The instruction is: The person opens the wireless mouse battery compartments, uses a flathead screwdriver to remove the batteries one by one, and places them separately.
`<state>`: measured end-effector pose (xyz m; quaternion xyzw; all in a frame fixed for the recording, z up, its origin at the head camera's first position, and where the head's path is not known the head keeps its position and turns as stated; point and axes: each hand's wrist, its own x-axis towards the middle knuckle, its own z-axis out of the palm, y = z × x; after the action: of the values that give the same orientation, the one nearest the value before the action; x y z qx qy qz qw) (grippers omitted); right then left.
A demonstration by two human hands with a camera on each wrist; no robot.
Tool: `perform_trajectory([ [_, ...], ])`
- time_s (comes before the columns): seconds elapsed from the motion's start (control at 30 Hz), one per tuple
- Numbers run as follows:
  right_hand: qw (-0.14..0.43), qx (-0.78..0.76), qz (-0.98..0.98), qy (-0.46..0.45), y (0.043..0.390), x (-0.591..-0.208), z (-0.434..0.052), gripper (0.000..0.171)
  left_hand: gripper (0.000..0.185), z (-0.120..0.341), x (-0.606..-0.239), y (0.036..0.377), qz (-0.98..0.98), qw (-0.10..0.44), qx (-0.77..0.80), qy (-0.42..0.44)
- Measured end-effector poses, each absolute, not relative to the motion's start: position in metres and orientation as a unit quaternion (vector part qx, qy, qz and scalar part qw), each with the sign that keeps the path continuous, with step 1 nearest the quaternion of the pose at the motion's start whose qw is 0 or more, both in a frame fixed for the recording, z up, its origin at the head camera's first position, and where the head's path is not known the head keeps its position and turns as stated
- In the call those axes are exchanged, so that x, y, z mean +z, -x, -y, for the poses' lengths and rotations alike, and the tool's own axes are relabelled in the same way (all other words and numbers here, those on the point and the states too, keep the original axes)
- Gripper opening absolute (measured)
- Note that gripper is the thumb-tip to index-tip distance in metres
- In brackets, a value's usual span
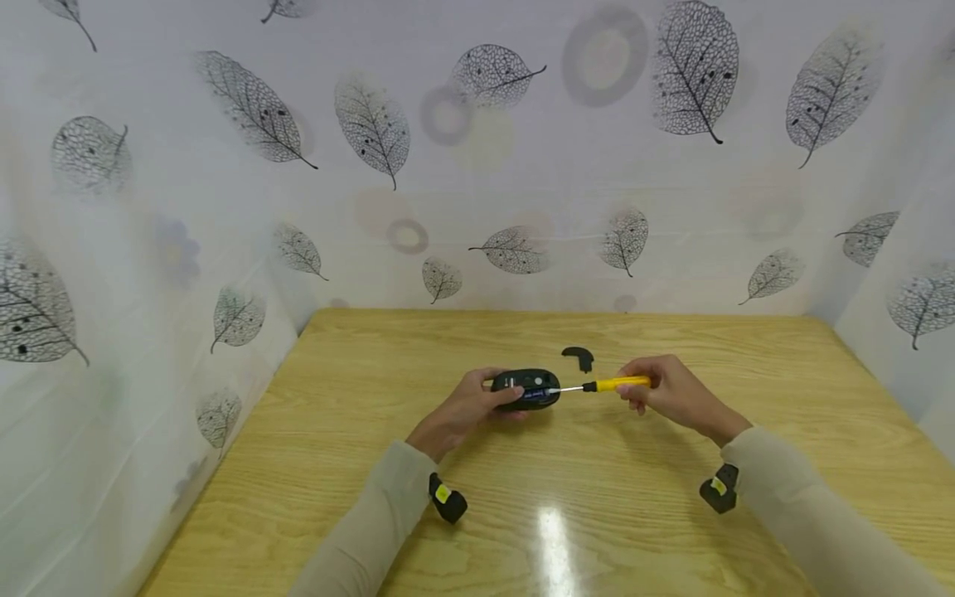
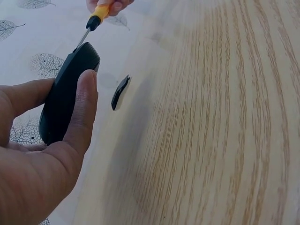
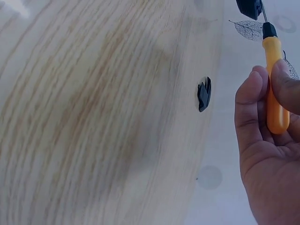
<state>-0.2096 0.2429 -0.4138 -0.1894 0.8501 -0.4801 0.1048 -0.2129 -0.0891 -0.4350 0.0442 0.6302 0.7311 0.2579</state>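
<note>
A black computer mouse [image 1: 550, 400] is gripped by my left hand [image 1: 466, 410], its underside facing up with the battery compartment uncovered. A dark blue battery [image 1: 535, 395] shows inside that compartment, partly behind my thumb. My right hand [image 1: 669, 393] pinches the yellow handle of a screwdriver [image 1: 622, 383] between thumb and fingers. The metal shaft points left, and its tip is at the compartment's right end. In the left wrist view, the thumb and fingers clasp the mouse [image 2: 63, 101] along its sides. The right wrist view shows the handle [image 3: 275, 89] lying along the fingers.
A curved black cover piece [image 1: 579, 357] lies on the wooden table [image 1: 418, 348] just beyond the mouse and screwdriver. White curtains [image 1: 522, 174] printed with leaves hang behind the table and at both sides. Small black cameras sit at both wrists.
</note>
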Motion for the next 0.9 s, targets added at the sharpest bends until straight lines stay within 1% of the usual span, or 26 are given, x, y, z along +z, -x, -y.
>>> perform_trajectory([
  [0.37, 0.104, -0.501, -0.839, 0.185, 0.207, -0.419, -0.242, 0.024, 0.052, 0.089, -0.434, 0.213, -0.623, 0.265, 0.735, -0.046],
  [0.6, 0.104, -0.513, -0.831, 0.187, 0.206, -0.419, -0.241, 0.029, 0.052, 0.091, -0.434, 0.213, -0.622, 0.266, 0.734, -0.056],
  [0.9, 0.102, -0.513, -0.831, 0.187, 0.207, -0.424, -0.242, 0.029, 0.052, 0.09, -0.434, 0.214, -0.622, 0.268, 0.735, -0.042],
])
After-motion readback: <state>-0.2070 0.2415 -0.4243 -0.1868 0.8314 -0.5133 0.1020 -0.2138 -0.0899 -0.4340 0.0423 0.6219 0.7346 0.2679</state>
